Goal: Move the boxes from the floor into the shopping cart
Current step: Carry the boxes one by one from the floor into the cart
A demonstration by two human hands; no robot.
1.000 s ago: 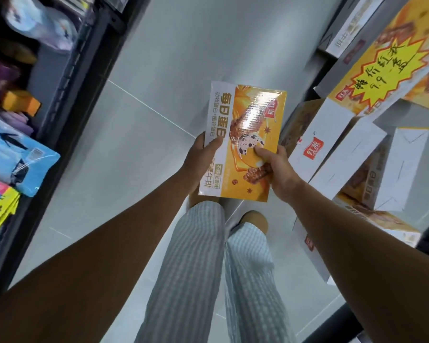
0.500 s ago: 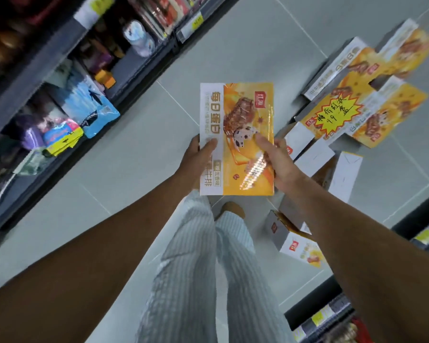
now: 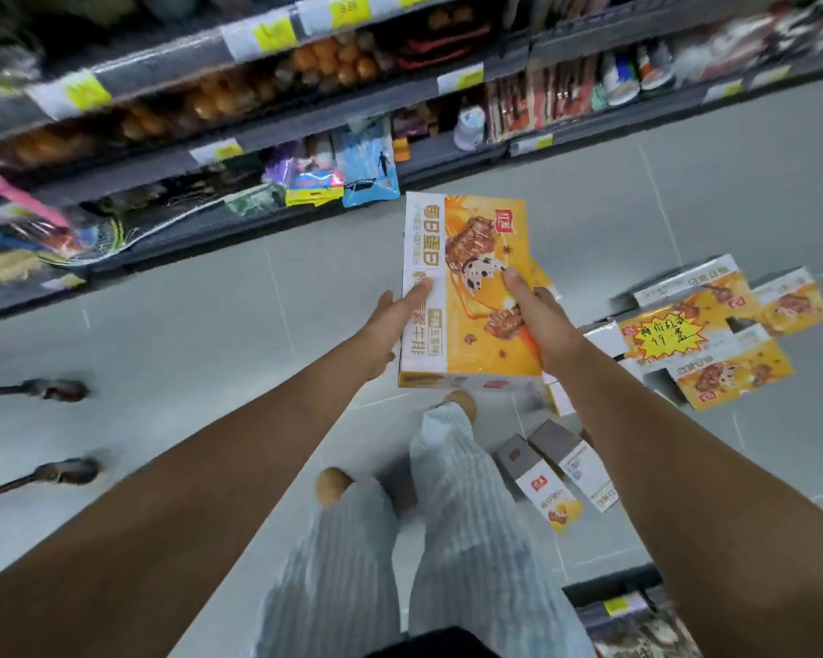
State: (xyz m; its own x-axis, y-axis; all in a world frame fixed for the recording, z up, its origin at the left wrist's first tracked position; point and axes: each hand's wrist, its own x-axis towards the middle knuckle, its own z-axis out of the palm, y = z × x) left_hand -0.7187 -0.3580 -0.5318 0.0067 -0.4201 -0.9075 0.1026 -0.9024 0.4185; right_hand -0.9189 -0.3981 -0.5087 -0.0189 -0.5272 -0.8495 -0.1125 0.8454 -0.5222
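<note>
We hold one box in the air above the grey tiled floor, printed face up toward us. Its long axis runs away from us, nearly straight up the picture, and the near short end shows as a thin edge. A white strip lies along its left side and the orange picture fills the right. The left grip grasps the left long edge, thumb on the white strip. The right grip grasps the right long edge, thumb by the picture of a speckled egg.

Compared with half a second ago, both grips hold the box in the same places and it points much the same way, but our view has swung. The shelves now run across the whole top, the pile of boxes on the floor sits further right, and two dark wheels have come into sight at the left.

The held box carries large characters 每日蛋白 along the white strip, turned sideways to us, 素牛排 lower down, and a small red logo at its far right corner. A yellow starburst label on the pile bears handwritten Chinese and the digits 9 9. Two smaller boxes lie by our feet; one shows a red logo. The yellow shelf tags are too blurred to read.
</note>
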